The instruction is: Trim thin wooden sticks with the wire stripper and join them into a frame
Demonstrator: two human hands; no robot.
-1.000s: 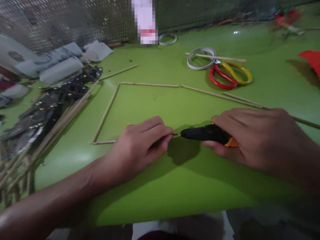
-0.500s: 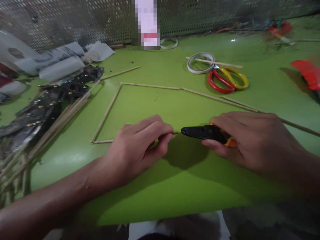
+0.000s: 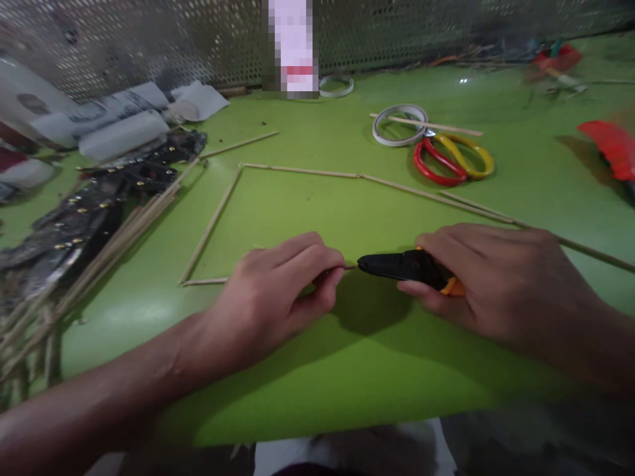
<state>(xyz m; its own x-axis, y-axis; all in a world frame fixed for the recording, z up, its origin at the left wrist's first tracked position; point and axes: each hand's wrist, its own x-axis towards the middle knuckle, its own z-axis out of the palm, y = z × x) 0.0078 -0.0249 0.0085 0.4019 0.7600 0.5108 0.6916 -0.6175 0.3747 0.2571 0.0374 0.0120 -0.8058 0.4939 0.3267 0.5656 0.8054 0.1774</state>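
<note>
Near the middle of the green table, my left hand (image 3: 280, 294) pinches a thin stick (image 3: 351, 267) whose tip pokes out to the right. My right hand (image 3: 516, 291) is wrapped round black pliers (image 3: 391, 266) with orange handles. The jaw tip of the pliers is at the end of that stick. Behind my hands lies a chain of thin sticks (image 3: 307, 171) joined at bent corners. Its near left piece (image 3: 206, 282) runs under my left hand.
Scissors (image 3: 439, 162) with red and yellow handles lie beside a tape roll (image 3: 399, 125) crossed by a stick. At left are a bundle of sticks (image 3: 124, 241), dark scraps (image 3: 104, 198) and white rolls (image 3: 124, 135). A red object (image 3: 608, 149) sits at far right.
The pliers have tilted slightly, their jaws now looking more closed. Both hands have shifted very little; the sticks on the table look unmoved.
</note>
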